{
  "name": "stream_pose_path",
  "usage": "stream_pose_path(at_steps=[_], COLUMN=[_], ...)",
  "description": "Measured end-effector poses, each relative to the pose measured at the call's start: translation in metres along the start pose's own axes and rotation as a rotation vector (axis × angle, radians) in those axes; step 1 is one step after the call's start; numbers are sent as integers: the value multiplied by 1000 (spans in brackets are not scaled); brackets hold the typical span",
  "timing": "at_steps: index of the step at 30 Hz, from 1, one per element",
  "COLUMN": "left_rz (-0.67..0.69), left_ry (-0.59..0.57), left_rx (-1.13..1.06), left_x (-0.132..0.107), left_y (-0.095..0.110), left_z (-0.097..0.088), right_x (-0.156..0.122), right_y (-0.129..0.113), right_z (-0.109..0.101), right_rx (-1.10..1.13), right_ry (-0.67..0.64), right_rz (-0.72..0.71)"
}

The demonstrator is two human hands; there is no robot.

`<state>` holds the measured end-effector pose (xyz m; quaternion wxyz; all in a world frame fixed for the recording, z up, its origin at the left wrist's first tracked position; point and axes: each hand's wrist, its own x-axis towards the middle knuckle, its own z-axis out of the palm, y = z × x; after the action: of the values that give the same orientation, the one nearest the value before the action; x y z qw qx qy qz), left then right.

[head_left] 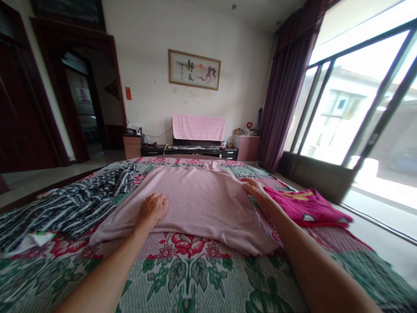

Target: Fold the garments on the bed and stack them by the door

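A pale pink garment [198, 200], perhaps a shirt, lies spread out on a flowered bed cover [189, 278], with soft wrinkles across it. On its left part rests my left hand [154, 208], back up, fingers bent and their tips partly hidden; it seems to press on the cloth rather than grip it. At the garment's right edge is my right hand [256, 188], fingers stretched out to the left and touching the fabric. The near hem runs in an uneven line toward the lower right corner.
A black-and-white patterned garment [81, 202] lies crumpled on the left. To the right sits a folded magenta garment [309, 208]. Beyond the bed stands a low black cabinet [153, 152] with a pink cloth [198, 127] draped above it. Large windows [345, 104] line the right side.
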<state>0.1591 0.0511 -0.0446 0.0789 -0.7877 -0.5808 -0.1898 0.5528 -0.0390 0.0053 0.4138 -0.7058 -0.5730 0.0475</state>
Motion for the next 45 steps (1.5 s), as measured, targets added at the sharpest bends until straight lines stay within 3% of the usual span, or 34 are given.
stream_pose_path(at_steps=[4, 10, 13, 17, 24, 28, 31, 36, 45], left_rz=[17, 19, 26, 33, 34, 31, 33, 34, 3], left_ry=[-11, 1, 10, 28, 43, 52, 44, 38, 32], left_rx=[-2, 7, 16, 6, -12, -8, -13, -17, -36], left_x=[1, 0, 0, 1, 1, 1, 0, -1, -3], left_y=[-1, -2, -3, -4, -6, -5, -4, -3, 1], left_z=[0, 2, 3, 5, 7, 7, 6, 3, -1], right_x=[-2, -4, -2, 3, -6, -9, -10, -14, -16], right_y=[12, 24, 26, 28, 8, -11, -16, -1, 5], right_z=[0, 1, 0, -4, -4, 5, 15, 29, 35], right_rx=[352, 464, 335, -113, -611, -576, -473, -478, -484], right_ry=[-32, -29, 28, 145, -45, -33, -113, -259, -267], right_rz=[61, 91, 157, 232, 223, -10, -171, -142, -134])
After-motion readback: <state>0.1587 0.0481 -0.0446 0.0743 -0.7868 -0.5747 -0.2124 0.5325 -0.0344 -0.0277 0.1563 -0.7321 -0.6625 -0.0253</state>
